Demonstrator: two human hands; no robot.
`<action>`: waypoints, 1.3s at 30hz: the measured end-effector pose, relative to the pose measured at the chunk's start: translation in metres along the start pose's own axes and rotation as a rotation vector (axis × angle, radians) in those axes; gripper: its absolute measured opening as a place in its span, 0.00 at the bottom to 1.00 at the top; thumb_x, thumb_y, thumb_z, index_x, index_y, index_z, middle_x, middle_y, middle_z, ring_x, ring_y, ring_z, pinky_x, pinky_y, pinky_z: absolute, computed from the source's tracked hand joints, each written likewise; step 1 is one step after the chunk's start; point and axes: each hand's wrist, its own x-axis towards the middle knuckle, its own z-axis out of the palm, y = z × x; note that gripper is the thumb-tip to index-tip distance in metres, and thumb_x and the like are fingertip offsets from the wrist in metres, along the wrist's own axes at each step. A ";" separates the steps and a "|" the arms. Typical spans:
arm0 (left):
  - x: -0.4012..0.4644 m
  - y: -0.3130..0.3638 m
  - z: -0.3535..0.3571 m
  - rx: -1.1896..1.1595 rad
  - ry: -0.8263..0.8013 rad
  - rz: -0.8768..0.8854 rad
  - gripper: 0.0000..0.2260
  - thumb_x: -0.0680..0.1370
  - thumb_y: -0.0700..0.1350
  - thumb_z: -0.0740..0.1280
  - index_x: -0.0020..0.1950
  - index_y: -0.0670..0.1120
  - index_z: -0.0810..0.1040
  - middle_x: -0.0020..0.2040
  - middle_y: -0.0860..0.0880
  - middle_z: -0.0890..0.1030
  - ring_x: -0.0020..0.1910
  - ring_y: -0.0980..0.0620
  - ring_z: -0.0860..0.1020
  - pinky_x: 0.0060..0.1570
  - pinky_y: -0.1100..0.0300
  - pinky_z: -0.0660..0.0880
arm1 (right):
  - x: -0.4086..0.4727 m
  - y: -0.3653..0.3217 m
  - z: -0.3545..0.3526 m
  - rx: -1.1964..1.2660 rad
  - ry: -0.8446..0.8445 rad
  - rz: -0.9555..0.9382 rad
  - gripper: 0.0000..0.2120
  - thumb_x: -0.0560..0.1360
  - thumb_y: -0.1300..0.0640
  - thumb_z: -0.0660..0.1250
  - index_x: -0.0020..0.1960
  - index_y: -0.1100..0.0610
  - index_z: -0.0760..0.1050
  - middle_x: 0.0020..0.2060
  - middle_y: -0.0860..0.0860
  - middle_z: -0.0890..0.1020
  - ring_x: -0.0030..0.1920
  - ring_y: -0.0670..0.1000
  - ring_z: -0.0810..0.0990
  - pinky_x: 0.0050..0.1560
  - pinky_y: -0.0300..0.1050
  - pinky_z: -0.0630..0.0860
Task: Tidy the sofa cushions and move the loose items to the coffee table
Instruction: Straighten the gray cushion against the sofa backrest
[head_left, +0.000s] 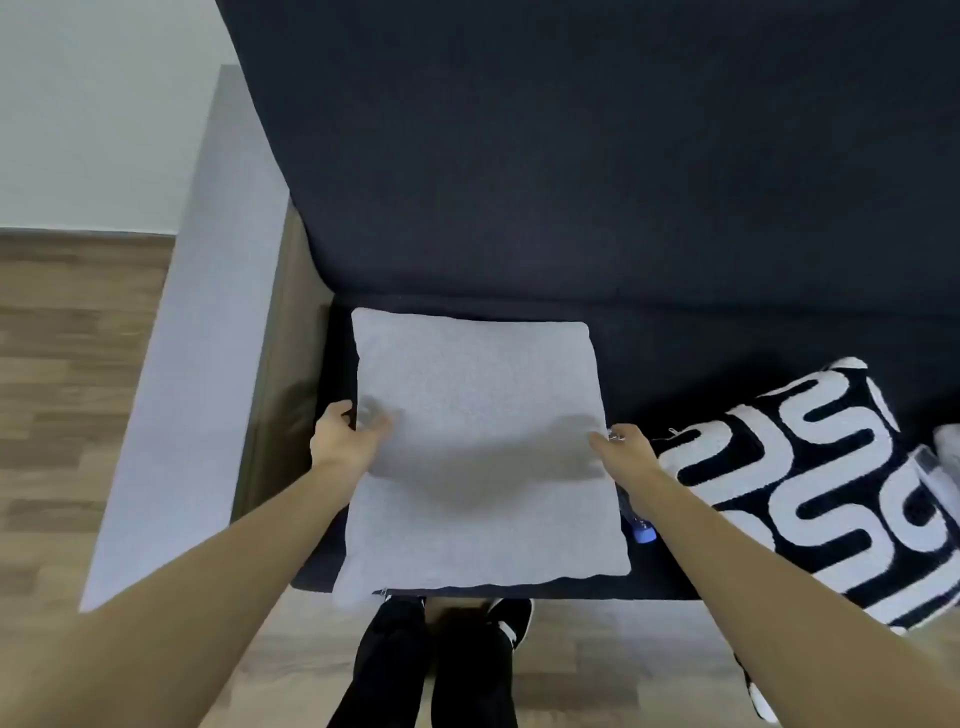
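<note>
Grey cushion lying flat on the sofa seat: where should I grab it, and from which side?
Take the grey cushion by its left and right edges, about midway along, reaching in from the front of the sofa. It lies flat, wide and soft, so a hold on both sides should keep it level. The left hand and right hand are already at those edges.

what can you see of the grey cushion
The grey cushion is plain, square and soft, with a nubbly fabric. It lies flat on the dark sofa seat near the armrest, its front edge at the seat's front. The left hand and right hand grip its side edges.
</note>
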 end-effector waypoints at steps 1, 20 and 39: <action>0.002 -0.004 0.004 -0.008 -0.013 -0.020 0.36 0.70 0.53 0.76 0.74 0.45 0.67 0.71 0.44 0.73 0.67 0.43 0.73 0.63 0.52 0.71 | 0.007 0.002 0.003 0.008 -0.011 0.014 0.26 0.78 0.53 0.63 0.73 0.61 0.64 0.58 0.59 0.75 0.57 0.61 0.76 0.56 0.53 0.73; 0.007 -0.007 0.008 -0.226 -0.236 -0.045 0.40 0.65 0.44 0.81 0.73 0.51 0.66 0.62 0.48 0.78 0.59 0.44 0.79 0.60 0.42 0.76 | 0.034 0.007 0.016 0.274 -0.133 0.088 0.33 0.66 0.49 0.78 0.66 0.57 0.69 0.53 0.53 0.79 0.51 0.55 0.81 0.44 0.51 0.80; -0.001 0.147 -0.060 -0.392 -0.238 0.472 0.40 0.64 0.36 0.80 0.71 0.54 0.66 0.59 0.60 0.76 0.56 0.61 0.76 0.43 0.66 0.76 | -0.036 -0.141 -0.048 0.580 0.024 -0.394 0.36 0.64 0.55 0.81 0.67 0.51 0.68 0.59 0.50 0.79 0.57 0.53 0.81 0.59 0.57 0.79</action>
